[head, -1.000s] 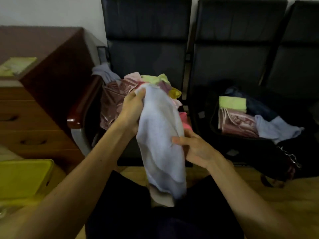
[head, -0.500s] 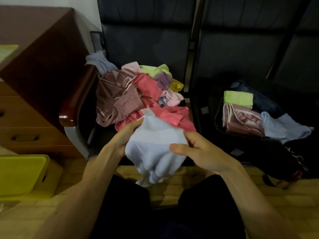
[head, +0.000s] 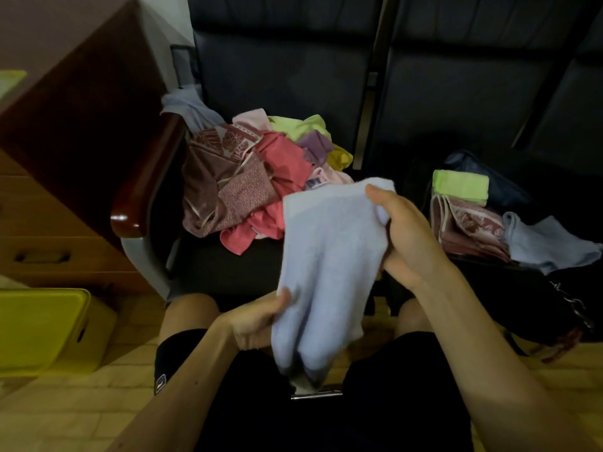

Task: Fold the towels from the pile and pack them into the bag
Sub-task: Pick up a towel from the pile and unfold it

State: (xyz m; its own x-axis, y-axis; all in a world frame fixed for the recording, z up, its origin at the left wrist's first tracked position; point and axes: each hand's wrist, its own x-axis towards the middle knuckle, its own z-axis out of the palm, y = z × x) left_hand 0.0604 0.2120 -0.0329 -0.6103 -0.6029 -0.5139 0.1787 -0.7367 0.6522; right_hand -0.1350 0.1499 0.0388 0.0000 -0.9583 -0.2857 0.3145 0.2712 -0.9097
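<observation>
Right, the blue towel (head: 329, 256) is up in both hands, hanging just in front of the pile (head: 261, 177), over the lap. Right hand (head: 408, 236) pinches the top corner, thumb over the edge, fingers curled behind the cloth. Left hand (head: 254, 321) grips the lower left edge, thumb on the front face. The cloth is rumpled, with long soft ridges running down it, so the fold isn't clean yet, I'd say.

To do this well, pull the two held points apart to take out the slack. Match corner to corner before creasing, then smooth it flat on the lap. Soft cloth like this likely won't keep a crease, so hold it closed all the way to the bag (head: 522, 298). That sits right of the pile, with a green towel (head: 460, 187) and others inside.

Now the hard parts to read. Most fingers of both hands are behind the cloth. The towel's bottom end drops into shadow between the knees, and I can't tell how many layers it has. Something metal glints just below it; can't name it. The bag's edges melt into the dark seat, so the room left inside is anyone's guess.
</observation>
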